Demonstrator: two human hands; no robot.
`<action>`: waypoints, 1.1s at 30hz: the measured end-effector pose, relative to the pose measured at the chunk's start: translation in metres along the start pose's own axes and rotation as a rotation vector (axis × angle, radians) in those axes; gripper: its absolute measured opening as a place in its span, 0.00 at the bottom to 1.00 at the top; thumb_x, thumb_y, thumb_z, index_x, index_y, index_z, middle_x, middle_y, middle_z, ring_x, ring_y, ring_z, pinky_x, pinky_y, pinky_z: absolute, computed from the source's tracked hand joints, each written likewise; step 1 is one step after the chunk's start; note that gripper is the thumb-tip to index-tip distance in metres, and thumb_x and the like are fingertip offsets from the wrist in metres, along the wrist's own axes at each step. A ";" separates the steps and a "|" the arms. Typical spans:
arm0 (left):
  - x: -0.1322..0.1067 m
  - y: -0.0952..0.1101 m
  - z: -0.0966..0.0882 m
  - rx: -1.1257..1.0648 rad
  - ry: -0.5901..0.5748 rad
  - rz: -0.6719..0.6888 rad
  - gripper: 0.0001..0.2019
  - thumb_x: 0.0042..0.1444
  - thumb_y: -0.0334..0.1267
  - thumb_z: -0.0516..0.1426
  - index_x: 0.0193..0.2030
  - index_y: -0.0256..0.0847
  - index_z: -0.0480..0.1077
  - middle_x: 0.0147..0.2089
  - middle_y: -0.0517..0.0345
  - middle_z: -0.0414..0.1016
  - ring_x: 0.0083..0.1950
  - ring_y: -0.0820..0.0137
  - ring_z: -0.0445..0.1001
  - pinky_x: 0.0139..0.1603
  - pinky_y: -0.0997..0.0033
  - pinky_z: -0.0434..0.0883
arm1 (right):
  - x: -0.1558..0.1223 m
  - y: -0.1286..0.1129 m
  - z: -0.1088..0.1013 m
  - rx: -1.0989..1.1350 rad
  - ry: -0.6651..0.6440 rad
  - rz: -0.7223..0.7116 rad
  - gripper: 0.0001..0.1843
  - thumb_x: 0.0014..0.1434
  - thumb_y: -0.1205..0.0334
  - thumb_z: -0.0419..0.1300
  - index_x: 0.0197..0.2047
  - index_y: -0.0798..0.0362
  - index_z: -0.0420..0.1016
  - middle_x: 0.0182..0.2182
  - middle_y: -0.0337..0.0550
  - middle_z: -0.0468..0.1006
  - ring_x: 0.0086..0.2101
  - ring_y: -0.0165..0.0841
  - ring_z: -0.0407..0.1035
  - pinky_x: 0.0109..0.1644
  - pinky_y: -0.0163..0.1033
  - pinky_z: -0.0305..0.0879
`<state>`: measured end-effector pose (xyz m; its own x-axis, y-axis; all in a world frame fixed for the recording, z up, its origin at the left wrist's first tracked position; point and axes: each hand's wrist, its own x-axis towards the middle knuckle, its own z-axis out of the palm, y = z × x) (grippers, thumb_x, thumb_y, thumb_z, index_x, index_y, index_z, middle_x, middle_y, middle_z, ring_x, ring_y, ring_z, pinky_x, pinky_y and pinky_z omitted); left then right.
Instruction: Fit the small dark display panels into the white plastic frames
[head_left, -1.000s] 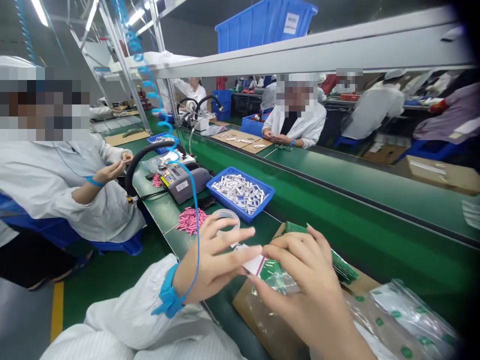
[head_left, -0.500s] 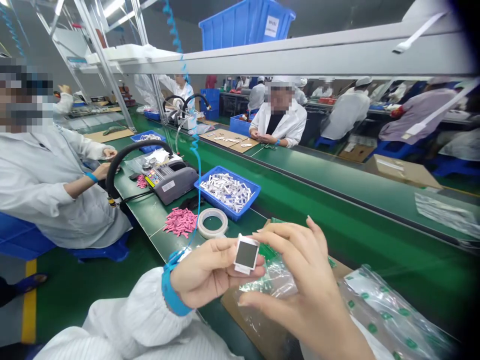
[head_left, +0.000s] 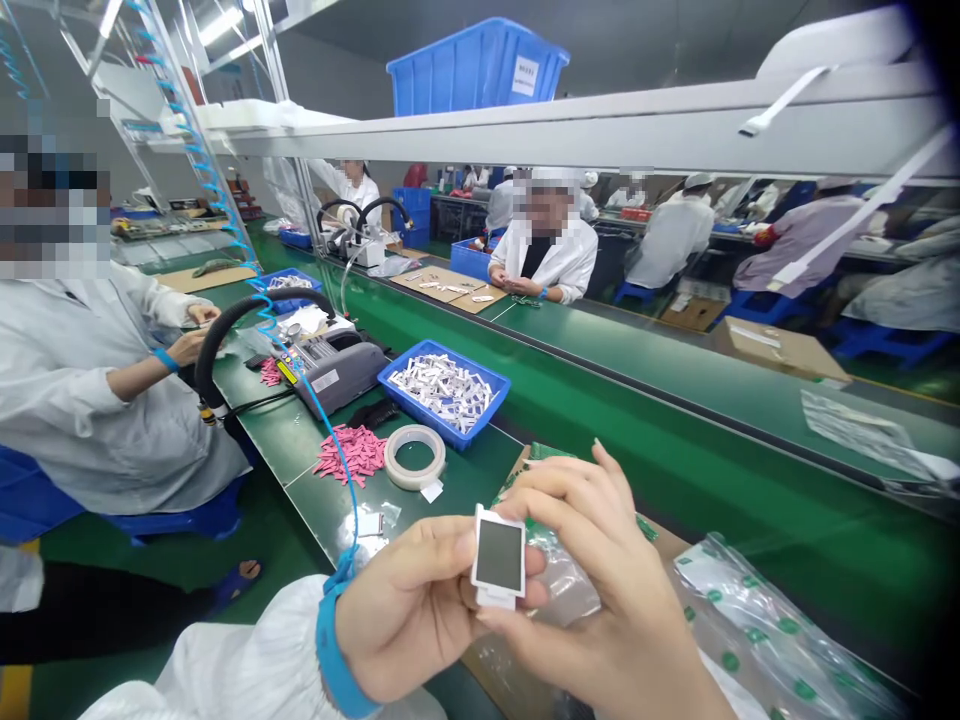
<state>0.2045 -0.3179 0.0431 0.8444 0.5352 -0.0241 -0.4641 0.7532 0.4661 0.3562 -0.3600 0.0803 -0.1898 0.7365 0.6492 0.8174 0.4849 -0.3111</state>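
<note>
Left hand: left hand (head_left: 405,625) raised from the lower left, wrist bent, palm turned inward, blue wrist strap (head_left: 335,650) around the wrist.
Right hand: right hand (head_left: 600,585) raised from the lower right, back of the hand toward the camera, close against the left hand.
Fingers: left fingers (head_left: 450,565) curled and pressed together against the part's left side; right fingers (head_left: 559,500) curled over, pressed together, pinching the part from the right and below.
Held part: white-framed square component (head_left: 499,558), upright between both hands, dark grey window facing the camera, above the near edge of the table.
Table: green table (head_left: 457,480), running away toward the upper left.
Beside the hands: roll of clear tape (head_left: 414,458) and pile of pink slips (head_left: 349,453) on the table, beyond the left hand.
Right of the hands: clear plastic bag with green dots (head_left: 757,620) near the table's right side.
Farther along: blue tray of white packets (head_left: 480,362) just beyond the tape; grey tape dispenser (head_left: 337,372) to its left.
Co-worker: seated person's white sleeve (head_left: 82,400) at the left, hand (head_left: 184,345) raised near the table's edge.
</note>
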 end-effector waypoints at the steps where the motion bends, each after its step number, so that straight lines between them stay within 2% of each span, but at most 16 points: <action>1: 0.000 -0.001 0.000 -0.003 -0.010 -0.001 0.11 0.57 0.37 0.58 0.43 0.34 0.76 0.36 0.52 0.81 0.39 0.73 0.78 0.39 0.80 0.71 | 0.000 0.000 -0.001 -0.006 -0.007 -0.002 0.19 0.47 0.56 0.65 0.41 0.47 0.63 0.34 0.39 0.72 0.41 0.42 0.67 0.60 0.57 0.42; 10: 0.004 -0.006 -0.002 -0.013 -0.031 0.005 0.09 0.55 0.35 0.60 0.40 0.33 0.77 0.35 0.54 0.80 0.37 0.76 0.78 0.35 0.84 0.71 | -0.005 0.006 -0.005 -0.125 -0.050 -0.060 0.23 0.47 0.47 0.67 0.42 0.46 0.65 0.34 0.40 0.75 0.46 0.49 0.65 0.62 0.60 0.29; 13: 0.005 -0.006 -0.008 0.040 0.010 0.026 0.09 0.55 0.36 0.60 0.40 0.34 0.77 0.35 0.53 0.81 0.37 0.75 0.78 0.36 0.83 0.72 | -0.006 0.011 -0.011 -0.130 -0.092 -0.054 0.23 0.51 0.42 0.63 0.45 0.44 0.65 0.38 0.40 0.76 0.48 0.49 0.65 0.62 0.62 0.31; 15: 0.003 -0.004 -0.016 0.097 0.096 0.078 0.10 0.51 0.37 0.63 0.40 0.36 0.78 0.38 0.54 0.81 0.38 0.74 0.79 0.41 0.81 0.73 | -0.008 0.013 -0.017 -0.099 -0.087 -0.021 0.23 0.56 0.39 0.57 0.48 0.43 0.64 0.40 0.42 0.76 0.49 0.49 0.65 0.61 0.65 0.35; 18: -0.008 0.002 -0.040 0.253 0.310 0.225 0.14 0.45 0.40 0.67 0.40 0.40 0.78 0.42 0.54 0.82 0.41 0.70 0.80 0.47 0.77 0.74 | -0.011 0.015 -0.026 -0.101 0.023 0.118 0.18 0.60 0.41 0.52 0.48 0.41 0.65 0.42 0.43 0.75 0.50 0.49 0.65 0.61 0.67 0.38; 20: -0.021 0.004 -0.067 0.465 0.494 0.320 0.17 0.45 0.44 0.66 0.42 0.39 0.78 0.44 0.51 0.81 0.46 0.65 0.79 0.50 0.72 0.73 | -0.013 0.016 -0.030 -0.164 0.125 0.207 0.14 0.61 0.45 0.53 0.46 0.41 0.66 0.42 0.43 0.74 0.51 0.49 0.65 0.63 0.67 0.39; 22: -0.036 0.004 -0.099 0.804 0.686 0.380 0.20 0.49 0.48 0.63 0.46 0.38 0.77 0.48 0.49 0.79 0.52 0.60 0.76 0.55 0.65 0.72 | -0.013 0.017 -0.031 -0.223 0.195 0.249 0.11 0.61 0.48 0.54 0.43 0.41 0.68 0.41 0.41 0.74 0.52 0.47 0.65 0.64 0.64 0.41; 24: -0.052 0.003 -0.131 1.270 0.839 0.385 0.20 0.54 0.47 0.58 0.50 0.37 0.74 0.51 0.49 0.76 0.54 0.59 0.75 0.56 0.60 0.72 | -0.013 0.018 -0.031 -0.244 0.230 0.262 0.09 0.61 0.49 0.55 0.40 0.42 0.69 0.40 0.40 0.74 0.51 0.45 0.66 0.64 0.61 0.43; 25: -0.059 0.002 -0.146 1.509 0.860 0.362 0.20 0.56 0.47 0.55 0.51 0.37 0.73 0.52 0.49 0.76 0.53 0.60 0.76 0.55 0.59 0.73 | -0.013 0.018 -0.031 -0.243 0.234 0.266 0.09 0.61 0.49 0.54 0.39 0.42 0.69 0.39 0.40 0.74 0.51 0.44 0.66 0.64 0.60 0.44; 28: -0.071 -0.001 -0.179 1.791 0.825 0.340 0.16 0.57 0.43 0.54 0.49 0.40 0.75 0.50 0.50 0.77 0.51 0.60 0.77 0.57 0.56 0.71 | -0.013 0.018 -0.032 -0.239 0.240 0.257 0.09 0.62 0.49 0.54 0.38 0.42 0.69 0.38 0.38 0.75 0.50 0.43 0.67 0.64 0.60 0.44; 31: -0.073 -0.006 -0.192 1.936 0.695 0.355 0.13 0.57 0.39 0.54 0.47 0.46 0.76 0.48 0.55 0.79 0.50 0.62 0.76 0.61 0.51 0.66 | -0.014 0.018 -0.033 -0.225 0.229 0.239 0.08 0.62 0.50 0.54 0.37 0.42 0.69 0.37 0.38 0.75 0.49 0.43 0.67 0.64 0.62 0.43; 33: -0.072 -0.010 -0.196 2.012 0.615 0.366 0.13 0.57 0.36 0.54 0.46 0.47 0.76 0.47 0.55 0.80 0.51 0.61 0.75 0.64 0.43 0.60 | -0.014 0.018 -0.032 -0.208 0.225 0.235 0.07 0.62 0.52 0.54 0.37 0.42 0.69 0.36 0.39 0.75 0.49 0.44 0.67 0.63 0.64 0.43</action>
<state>0.0955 -0.2887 -0.1331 0.4394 0.8639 0.2461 0.6521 -0.4951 0.5741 0.3914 -0.3771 0.0879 0.1214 0.6828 0.7204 0.9215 0.1922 -0.3374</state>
